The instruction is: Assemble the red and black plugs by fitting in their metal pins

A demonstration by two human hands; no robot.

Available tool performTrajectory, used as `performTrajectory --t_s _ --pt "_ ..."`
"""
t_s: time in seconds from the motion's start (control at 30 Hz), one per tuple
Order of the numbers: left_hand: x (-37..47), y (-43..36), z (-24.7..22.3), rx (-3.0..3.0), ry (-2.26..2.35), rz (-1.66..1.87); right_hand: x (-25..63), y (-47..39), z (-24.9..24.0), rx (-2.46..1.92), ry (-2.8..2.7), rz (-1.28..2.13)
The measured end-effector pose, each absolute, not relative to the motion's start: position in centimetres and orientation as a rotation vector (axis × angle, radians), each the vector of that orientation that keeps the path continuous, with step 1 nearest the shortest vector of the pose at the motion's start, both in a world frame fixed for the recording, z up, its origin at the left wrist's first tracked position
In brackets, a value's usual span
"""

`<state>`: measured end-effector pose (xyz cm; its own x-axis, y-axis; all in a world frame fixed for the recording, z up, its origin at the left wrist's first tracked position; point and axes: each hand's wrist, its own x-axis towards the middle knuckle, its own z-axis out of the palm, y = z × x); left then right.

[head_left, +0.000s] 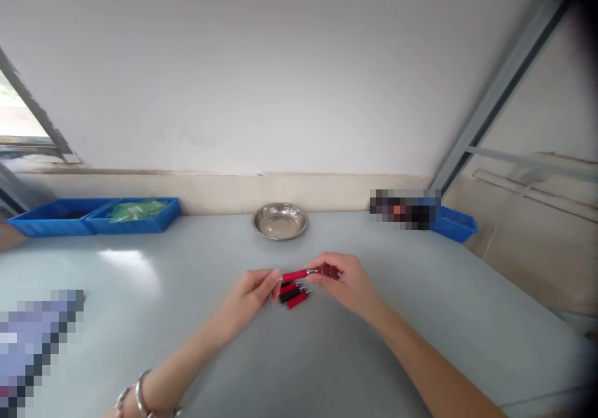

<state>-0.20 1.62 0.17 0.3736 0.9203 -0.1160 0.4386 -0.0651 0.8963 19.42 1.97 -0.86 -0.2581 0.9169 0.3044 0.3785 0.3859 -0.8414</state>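
Observation:
A red pen [294, 276] with silver ends is held level between my two hands over the middle of the table. My left hand [259, 287] pinches its left end between thumb and fingers. At the silver tip on the other side, my right hand [344, 279] grips with thumb and forefinger, the remaining fingers curled. Just below, several red and black pens lie side by side on the table, among them a black pen [290, 295] and a red pen [298, 300]. My left fingers partly hide this group.
A round steel dish [280, 236] stands near the wall. Two blue bins sit at the back left; one bin [154, 223] holds green plastic packets [135, 210]. Another blue bin [455, 223] is at the back right, beside a pixelated patch. Another pixelated patch covers the left front.

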Motion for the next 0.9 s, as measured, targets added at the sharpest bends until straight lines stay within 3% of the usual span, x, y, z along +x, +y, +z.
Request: performTrajectory --t_s 0.5,0.9 --pt "-0.31 1.24 0.37 1.083 0.977 0.625 19.43 1.88 -0.91 -0.96 -1.892 0.637" --pt "-0.51 1.27 0.16 1.086 1.023 0.612 19.36 1.85 -1.15 -0.962 -1.933 0.524"
